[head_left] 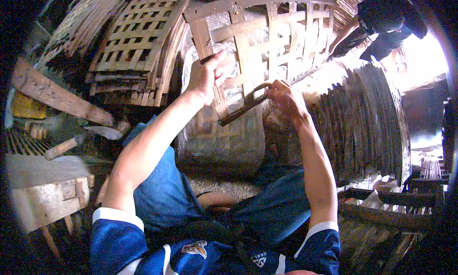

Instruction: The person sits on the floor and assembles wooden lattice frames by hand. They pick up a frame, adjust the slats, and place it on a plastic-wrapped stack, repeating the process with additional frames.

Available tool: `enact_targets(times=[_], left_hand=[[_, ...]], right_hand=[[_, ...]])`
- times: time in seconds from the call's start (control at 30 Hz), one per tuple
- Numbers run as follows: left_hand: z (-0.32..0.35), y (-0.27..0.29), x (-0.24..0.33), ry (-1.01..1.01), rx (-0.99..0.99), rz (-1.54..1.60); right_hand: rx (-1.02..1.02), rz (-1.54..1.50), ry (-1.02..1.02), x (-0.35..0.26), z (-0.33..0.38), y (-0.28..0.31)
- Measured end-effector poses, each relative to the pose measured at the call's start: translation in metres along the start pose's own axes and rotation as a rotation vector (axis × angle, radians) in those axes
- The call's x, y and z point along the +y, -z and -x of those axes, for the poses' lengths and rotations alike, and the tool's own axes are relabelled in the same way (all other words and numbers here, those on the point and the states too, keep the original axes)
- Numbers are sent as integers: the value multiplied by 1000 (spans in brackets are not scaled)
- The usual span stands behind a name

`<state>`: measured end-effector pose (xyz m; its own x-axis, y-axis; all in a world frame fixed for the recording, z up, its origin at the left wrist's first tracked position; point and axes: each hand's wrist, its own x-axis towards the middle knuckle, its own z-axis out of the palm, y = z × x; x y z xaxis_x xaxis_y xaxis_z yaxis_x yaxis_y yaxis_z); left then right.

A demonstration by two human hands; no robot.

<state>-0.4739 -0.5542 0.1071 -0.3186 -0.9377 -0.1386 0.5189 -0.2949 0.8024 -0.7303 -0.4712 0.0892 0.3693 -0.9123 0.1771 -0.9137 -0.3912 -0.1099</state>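
Observation:
A woven wood-strip panel stands tilted in front of me, its crossed slats leaving square gaps. My left hand is closed on its left edge slat, with the thumb side up. A dark, bent wood strip runs along the panel's near lower edge. My right hand is closed on that strip's right end, fingers curled. Clear plastic sheeting hangs behind and below the panel, between my knees. Bright glare washes out the panel's right part.
Stacked woven panels lean at the far left. Another tall stack stands at right. A knife-like tool with a wooden handle lies at left, above a wooden bench. Another person bends over at the far right.

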Motion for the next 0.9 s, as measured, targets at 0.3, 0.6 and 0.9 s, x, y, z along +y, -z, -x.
enact_targets(times=[0.3, 0.6, 0.9], left_hand=[[0, 5, 2, 19, 120, -24], [-7, 12, 0, 6, 68, -10], [-5, 2, 8, -19, 79, 41]], right_hand=[[49, -101, -78, 4, -1, -8], [-7, 155, -751, 86, 58, -19], [257, 85, -848, 95, 63, -13]])
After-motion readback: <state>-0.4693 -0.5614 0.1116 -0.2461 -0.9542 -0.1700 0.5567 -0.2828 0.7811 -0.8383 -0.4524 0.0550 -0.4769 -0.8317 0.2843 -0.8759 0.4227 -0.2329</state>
